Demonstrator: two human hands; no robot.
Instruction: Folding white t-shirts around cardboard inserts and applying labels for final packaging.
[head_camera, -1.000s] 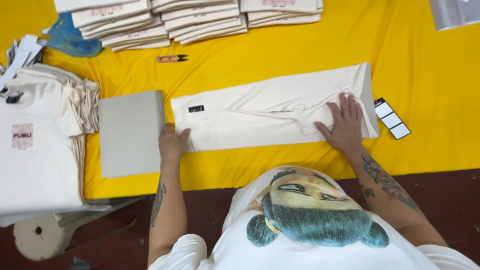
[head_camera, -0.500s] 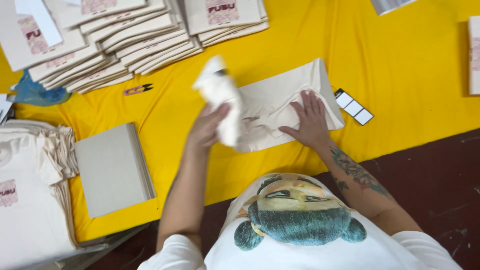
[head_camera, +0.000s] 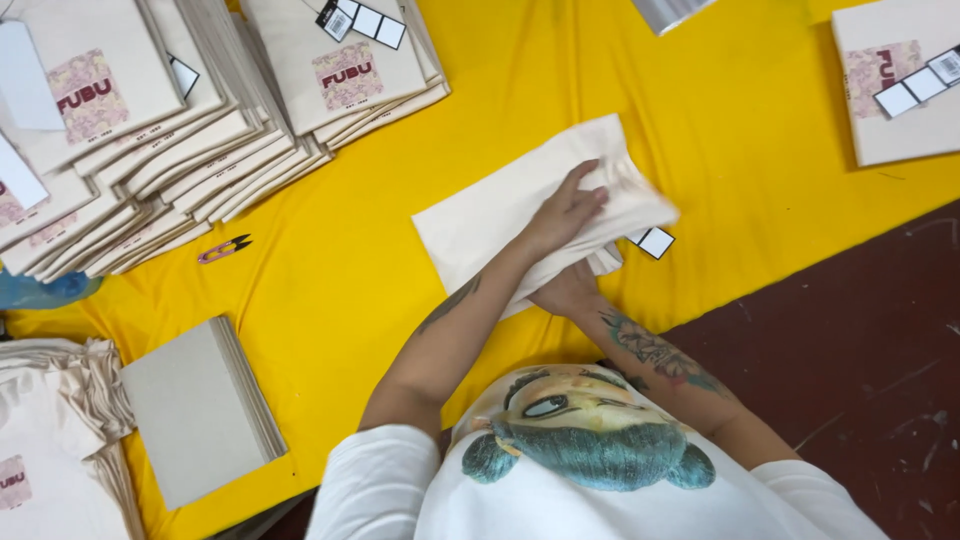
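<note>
Left hand (head_camera: 568, 212) presses flat on the folded cream T-shirt (head_camera: 480, 225); right hand (head_camera: 570, 292) grips its underside, so the fold may slip askew over the hang tag (head_camera: 655, 242).

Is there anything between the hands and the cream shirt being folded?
Nothing visible. The left hand presses flat on top of the folded cream shirt, and the right hand touches its near edge, partly tucked beneath the fold.
</note>
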